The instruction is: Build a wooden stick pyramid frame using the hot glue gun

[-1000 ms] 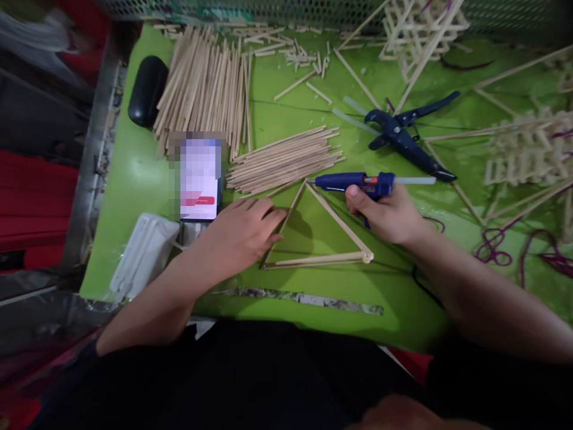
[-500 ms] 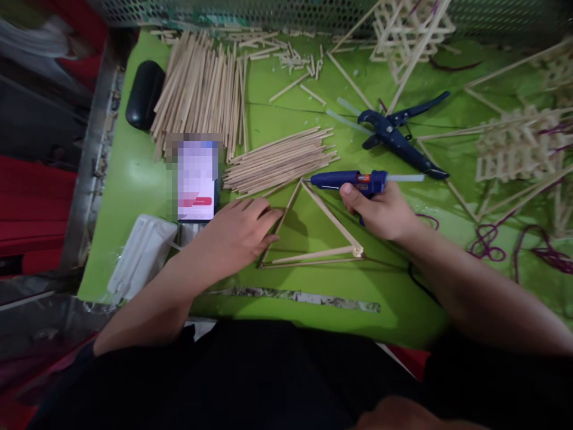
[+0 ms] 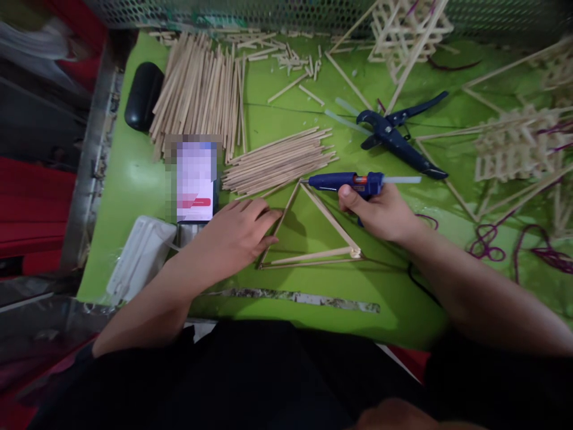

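Observation:
A triangle of thin wooden sticks [image 3: 329, 218] lies on the green table [image 3: 277, 286] in front of me. My left hand [image 3: 239, 230] rests flat with its fingers pressing the triangle's left side. My right hand [image 3: 380, 212] grips a blue hot glue gun [image 3: 349, 180], held level, with its nozzle at the triangle's top corner. A clear glue stick pokes out of the gun's back end.
Two piles of wooden sticks [image 3: 277, 160] lie behind the triangle. Blue cutters [image 3: 398, 137] sit at the back right. A phone [image 3: 194, 179], a white case [image 3: 143, 254] and a black case [image 3: 142, 95] are at left. Stick frames [image 3: 519, 149] and purple cord [image 3: 492, 245] fill the right.
The glue gun and my right hand have shifted slightly left, keeping the nozzle at the top corner. The triangle's right corner has lifted a little. My left hand stays put.

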Demonstrator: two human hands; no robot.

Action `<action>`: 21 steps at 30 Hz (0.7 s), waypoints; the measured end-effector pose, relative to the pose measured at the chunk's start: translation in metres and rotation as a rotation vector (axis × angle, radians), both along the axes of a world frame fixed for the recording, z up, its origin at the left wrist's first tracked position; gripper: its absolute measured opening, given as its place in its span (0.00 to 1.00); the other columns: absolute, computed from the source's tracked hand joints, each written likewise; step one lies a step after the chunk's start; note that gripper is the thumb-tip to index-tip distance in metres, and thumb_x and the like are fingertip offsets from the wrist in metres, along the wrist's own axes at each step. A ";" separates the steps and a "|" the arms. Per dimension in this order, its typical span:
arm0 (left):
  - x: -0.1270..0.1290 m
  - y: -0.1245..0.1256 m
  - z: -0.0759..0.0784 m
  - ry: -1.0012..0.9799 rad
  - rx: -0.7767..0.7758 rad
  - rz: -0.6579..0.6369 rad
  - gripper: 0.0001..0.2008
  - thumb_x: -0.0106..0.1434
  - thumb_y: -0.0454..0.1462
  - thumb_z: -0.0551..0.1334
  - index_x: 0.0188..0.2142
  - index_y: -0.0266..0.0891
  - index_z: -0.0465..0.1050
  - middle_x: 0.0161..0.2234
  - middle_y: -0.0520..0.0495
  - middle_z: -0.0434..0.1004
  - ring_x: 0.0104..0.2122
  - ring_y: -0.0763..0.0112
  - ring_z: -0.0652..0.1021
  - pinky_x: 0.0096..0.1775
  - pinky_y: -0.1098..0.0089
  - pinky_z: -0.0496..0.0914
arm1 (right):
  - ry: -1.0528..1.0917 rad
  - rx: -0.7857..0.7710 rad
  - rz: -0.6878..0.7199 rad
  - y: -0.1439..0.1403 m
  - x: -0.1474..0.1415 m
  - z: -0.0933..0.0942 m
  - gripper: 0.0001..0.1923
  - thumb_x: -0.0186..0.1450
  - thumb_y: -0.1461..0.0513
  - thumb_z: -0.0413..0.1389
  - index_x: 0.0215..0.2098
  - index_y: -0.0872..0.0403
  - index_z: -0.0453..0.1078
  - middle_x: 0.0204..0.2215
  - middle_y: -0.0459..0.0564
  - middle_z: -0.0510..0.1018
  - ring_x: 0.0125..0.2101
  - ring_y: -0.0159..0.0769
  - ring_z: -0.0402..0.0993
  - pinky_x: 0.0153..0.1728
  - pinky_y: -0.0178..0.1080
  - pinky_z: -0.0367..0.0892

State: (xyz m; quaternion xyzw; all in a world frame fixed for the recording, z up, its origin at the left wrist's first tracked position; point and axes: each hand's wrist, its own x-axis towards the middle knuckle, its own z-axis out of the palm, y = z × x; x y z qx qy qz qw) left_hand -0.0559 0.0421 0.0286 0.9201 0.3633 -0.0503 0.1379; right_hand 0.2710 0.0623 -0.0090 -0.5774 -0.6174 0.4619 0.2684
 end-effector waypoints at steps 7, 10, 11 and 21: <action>-0.001 0.000 0.000 0.005 0.008 -0.010 0.24 0.80 0.45 0.58 0.68 0.36 0.68 0.56 0.36 0.75 0.53 0.52 0.79 0.56 0.52 0.75 | 0.010 -0.058 -0.035 -0.001 0.004 -0.001 0.34 0.68 0.31 0.60 0.29 0.51 0.75 0.27 0.51 0.77 0.29 0.38 0.73 0.32 0.43 0.68; -0.002 -0.001 0.000 0.004 0.013 -0.012 0.24 0.80 0.46 0.58 0.68 0.36 0.68 0.56 0.37 0.75 0.53 0.52 0.79 0.56 0.52 0.76 | 0.013 -0.055 -0.036 0.000 0.006 -0.001 0.33 0.68 0.32 0.60 0.30 0.51 0.76 0.27 0.50 0.77 0.29 0.37 0.73 0.31 0.43 0.69; -0.002 -0.001 0.000 0.004 0.012 -0.013 0.24 0.80 0.46 0.58 0.68 0.36 0.68 0.56 0.37 0.75 0.53 0.52 0.79 0.56 0.52 0.76 | 0.015 -0.054 -0.036 0.000 0.007 -0.001 0.33 0.69 0.32 0.60 0.30 0.51 0.76 0.27 0.50 0.77 0.28 0.37 0.72 0.31 0.43 0.69; -0.002 -0.001 0.000 0.000 0.007 -0.017 0.24 0.79 0.46 0.59 0.68 0.35 0.68 0.56 0.36 0.75 0.53 0.52 0.80 0.56 0.51 0.77 | 0.013 -0.065 -0.020 0.000 0.006 0.006 0.32 0.70 0.33 0.60 0.29 0.51 0.75 0.27 0.49 0.76 0.29 0.37 0.72 0.32 0.44 0.68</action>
